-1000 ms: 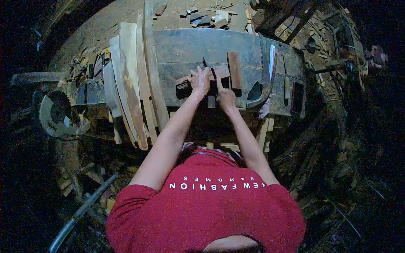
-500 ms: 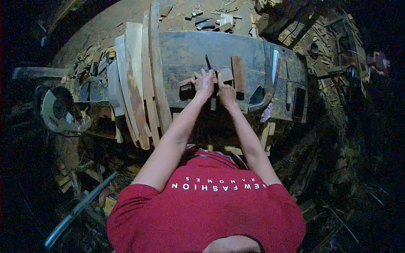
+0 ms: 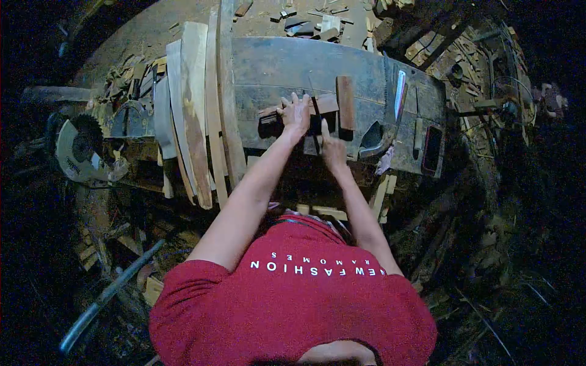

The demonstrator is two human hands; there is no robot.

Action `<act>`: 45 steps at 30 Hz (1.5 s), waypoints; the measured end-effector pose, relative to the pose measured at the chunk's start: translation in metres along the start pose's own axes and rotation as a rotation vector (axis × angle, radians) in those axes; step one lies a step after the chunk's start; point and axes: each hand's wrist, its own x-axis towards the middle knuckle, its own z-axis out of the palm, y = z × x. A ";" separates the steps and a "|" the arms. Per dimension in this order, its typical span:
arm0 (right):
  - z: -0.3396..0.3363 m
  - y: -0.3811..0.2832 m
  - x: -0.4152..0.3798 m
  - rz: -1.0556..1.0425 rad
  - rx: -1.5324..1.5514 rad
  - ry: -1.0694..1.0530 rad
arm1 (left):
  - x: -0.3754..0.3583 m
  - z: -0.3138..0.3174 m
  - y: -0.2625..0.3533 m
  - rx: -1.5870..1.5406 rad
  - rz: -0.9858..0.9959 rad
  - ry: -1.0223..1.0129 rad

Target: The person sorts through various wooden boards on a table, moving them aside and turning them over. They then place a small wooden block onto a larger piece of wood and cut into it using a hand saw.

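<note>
On a dark workbench (image 3: 274,67) my left hand (image 3: 295,113) presses down on a small wooden piece (image 3: 325,104), fingers spread over it. My right hand (image 3: 332,147) is just behind it, near the bench's front edge, closed around the handle of a thin dark blade-like tool (image 3: 314,100). The tool runs forward across the wooden piece between the two hands. What kind of tool it is cannot be made out. A dark block (image 3: 267,128) lies under the left end of the piece.
A reddish wooden block (image 3: 346,102) stands right of the hands. A hand saw (image 3: 395,97) and a dark flat object (image 3: 431,148) lie further right. Long planks (image 3: 195,110) lean across the bench's left end. A circular saw (image 3: 82,149) sits at far left. Offcuts litter the ground.
My right hand has drawn back toward my body, pulling the thin tool along the wooden piece. The left hand has stayed pressed on the wood.
</note>
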 end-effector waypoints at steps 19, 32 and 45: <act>-0.015 -0.003 -0.006 -0.060 0.009 0.033 | 0.005 0.016 -0.002 -0.069 -0.020 0.096; -0.002 0.012 -0.050 -0.053 -0.072 -0.002 | 0.002 0.001 0.001 0.013 -0.017 0.004; 0.001 -0.003 0.062 -0.136 -0.040 0.070 | 0.006 0.015 -0.005 -0.060 0.008 0.034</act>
